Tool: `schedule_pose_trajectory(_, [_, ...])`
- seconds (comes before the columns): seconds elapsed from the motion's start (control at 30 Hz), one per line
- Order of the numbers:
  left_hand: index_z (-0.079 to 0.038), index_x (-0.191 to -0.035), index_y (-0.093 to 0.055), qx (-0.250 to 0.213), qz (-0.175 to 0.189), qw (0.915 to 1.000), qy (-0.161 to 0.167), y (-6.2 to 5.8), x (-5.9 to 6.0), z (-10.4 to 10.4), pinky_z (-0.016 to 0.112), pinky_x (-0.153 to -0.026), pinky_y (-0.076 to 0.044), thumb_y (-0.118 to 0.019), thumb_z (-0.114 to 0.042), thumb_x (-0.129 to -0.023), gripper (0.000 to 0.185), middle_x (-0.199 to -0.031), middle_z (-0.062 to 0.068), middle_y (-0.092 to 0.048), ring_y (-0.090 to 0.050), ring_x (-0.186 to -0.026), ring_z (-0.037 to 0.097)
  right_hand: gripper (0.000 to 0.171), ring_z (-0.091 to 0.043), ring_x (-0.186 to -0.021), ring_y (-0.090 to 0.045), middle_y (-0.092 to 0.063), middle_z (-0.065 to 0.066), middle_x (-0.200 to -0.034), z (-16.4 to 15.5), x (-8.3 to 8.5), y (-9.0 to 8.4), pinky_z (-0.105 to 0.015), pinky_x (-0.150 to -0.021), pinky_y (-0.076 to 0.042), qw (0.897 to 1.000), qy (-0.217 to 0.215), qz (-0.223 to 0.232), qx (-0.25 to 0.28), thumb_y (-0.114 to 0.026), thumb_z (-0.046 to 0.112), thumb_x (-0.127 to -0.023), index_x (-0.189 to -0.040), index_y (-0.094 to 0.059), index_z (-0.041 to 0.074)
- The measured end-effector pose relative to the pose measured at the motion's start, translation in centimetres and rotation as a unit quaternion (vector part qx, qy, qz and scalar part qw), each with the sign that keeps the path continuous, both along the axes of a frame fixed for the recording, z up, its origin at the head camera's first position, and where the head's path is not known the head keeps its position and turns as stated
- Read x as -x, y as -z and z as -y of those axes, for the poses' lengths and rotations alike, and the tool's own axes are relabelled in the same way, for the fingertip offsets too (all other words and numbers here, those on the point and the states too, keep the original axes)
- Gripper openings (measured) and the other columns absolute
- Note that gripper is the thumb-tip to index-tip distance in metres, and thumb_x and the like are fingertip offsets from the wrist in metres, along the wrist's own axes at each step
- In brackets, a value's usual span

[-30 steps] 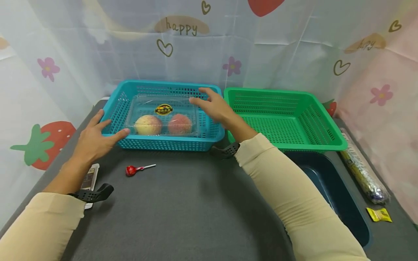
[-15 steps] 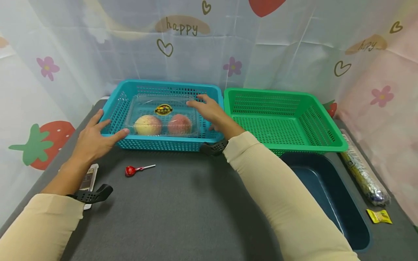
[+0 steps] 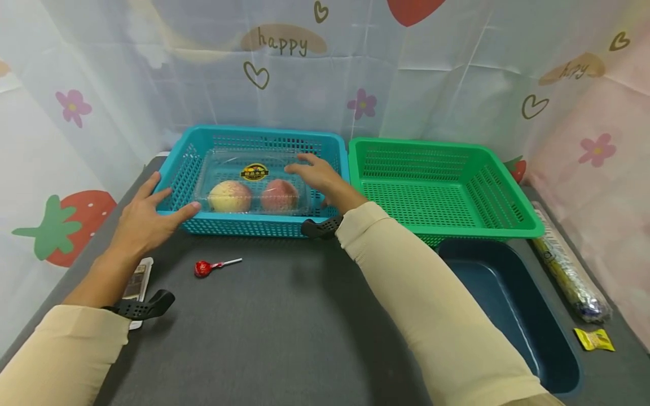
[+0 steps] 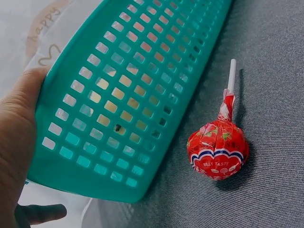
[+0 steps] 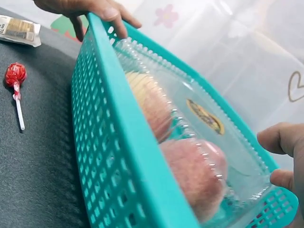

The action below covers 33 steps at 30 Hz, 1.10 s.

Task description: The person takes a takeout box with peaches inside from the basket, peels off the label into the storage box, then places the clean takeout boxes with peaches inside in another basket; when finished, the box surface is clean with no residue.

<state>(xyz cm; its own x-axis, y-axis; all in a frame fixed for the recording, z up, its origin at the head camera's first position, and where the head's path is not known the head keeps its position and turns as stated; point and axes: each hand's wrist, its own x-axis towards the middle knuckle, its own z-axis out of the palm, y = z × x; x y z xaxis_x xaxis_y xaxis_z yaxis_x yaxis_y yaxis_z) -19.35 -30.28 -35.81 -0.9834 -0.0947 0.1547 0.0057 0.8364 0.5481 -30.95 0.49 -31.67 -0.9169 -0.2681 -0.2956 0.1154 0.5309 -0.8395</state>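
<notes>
A teal basket (image 3: 254, 131) holds a clear lidded box (image 3: 254, 169) with two peaches (image 3: 230, 195) inside. My left hand (image 3: 147, 217) rests on the basket's front left corner, fingers straight, thumb along the rim; the left wrist view shows the palm (image 4: 14, 137) against the basket wall (image 4: 123, 95). My right hand (image 3: 317, 175) reaches into the basket with relaxed fingers at the box's right end. In the right wrist view its fingertips (image 5: 280, 137) sit just beside the box (image 5: 199, 128), and contact is unclear. A red lollipop (image 3: 204, 268) lies on the mat before the basket.
An empty green basket (image 3: 442, 186) stands right of the teal one, with a dark blue tray (image 3: 508, 304) in front of it. A wrapped roll (image 3: 566, 270) and a yellow packet (image 3: 594, 338) lie at the far right. A snack bar (image 3: 138, 282) lies by my left wrist.
My right hand has moved left and down, from above the basket's right rim to the clear box's right end. The left hand has stayed on the corner.
</notes>
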Motion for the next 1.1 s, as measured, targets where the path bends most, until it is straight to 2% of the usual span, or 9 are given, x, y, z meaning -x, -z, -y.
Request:
schedule_pose_trajectory(0.17, [0.011, -0.143, -0.034, 0.000, -0.001, 1.0000, -0.002, -0.1, -0.1, -0.1, 0.076, -0.095, -0.020, -0.054, -0.057, -0.091, 0.088, -0.160, 0.015, -0.003, -0.013, -0.136, 0.054, 0.070, -0.035, -0.135, -0.032, -0.021, 0.001, -0.157, 0.5, 0.0, 0.7, -0.067, -0.087, -0.041, 1.000, -0.020, 0.014, 0.003, -0.063, 0.046, -0.090, -0.151, -0.028, 0.041])
schedule_pose_trajectory(0.33, [0.011, -0.143, -0.034, -0.001, -0.006, 1.0000, -0.004, -0.1, 0.0, -0.1, 0.075, -0.095, -0.020, -0.053, -0.058, -0.091, 0.088, -0.160, 0.015, -0.004, -0.013, -0.136, 0.054, 0.075, -0.039, -0.134, -0.033, -0.018, 0.000, -0.158, 0.9, 0.0, 0.9, -0.063, -0.082, -0.047, 0.999, -0.035, 0.026, 0.013, -0.066, 0.036, -0.091, -0.152, -0.022, 0.043])
schedule_pose_trajectory(0.63, [0.010, -0.143, -0.034, -0.002, 0.000, 1.0000, -0.004, 0.2, 0.0, 0.2, 0.075, -0.095, -0.021, -0.053, -0.058, -0.091, 0.088, -0.160, 0.013, -0.003, -0.013, -0.136, 0.055, 0.072, -0.037, -0.134, -0.034, -0.017, -0.001, -0.158, 1.1, -0.1, 1.1, -0.054, -0.069, -0.053, 0.999, -0.021, 0.026, 0.029, -0.067, 0.022, -0.092, -0.150, -0.028, 0.042])
schedule_pose_trajectory(0.83, [0.011, -0.143, -0.035, -0.001, -0.001, 1.0000, 0.001, 0.2, 0.0, 0.1, 0.075, -0.096, -0.021, -0.053, -0.058, -0.091, 0.088, -0.160, 0.014, -0.003, -0.013, -0.136, 0.054, 0.073, -0.035, -0.133, -0.035, -0.018, 0.002, -0.157, 1.1, -0.6, 0.9, -0.058, -0.074, -0.051, 0.997, -0.025, 0.011, 0.069, -0.067, 0.018, -0.092, -0.149, -0.029, 0.043])
schedule_pose_trajectory(1.1, [0.011, -0.142, -0.035, 0.005, -0.002, 1.0000, -0.001, 0.0, -0.1, 0.0, 0.076, -0.095, -0.020, -0.053, -0.058, -0.091, 0.088, -0.160, 0.014, -0.004, -0.013, -0.136, 0.055, 0.075, -0.036, -0.133, -0.034, -0.016, 0.004, -0.157, 0.9, -1.2, 0.7, -0.060, -0.073, -0.051, 0.989, -0.013, -0.010, 0.146, -0.066, 0.008, -0.091, -0.149, -0.033, 0.039])
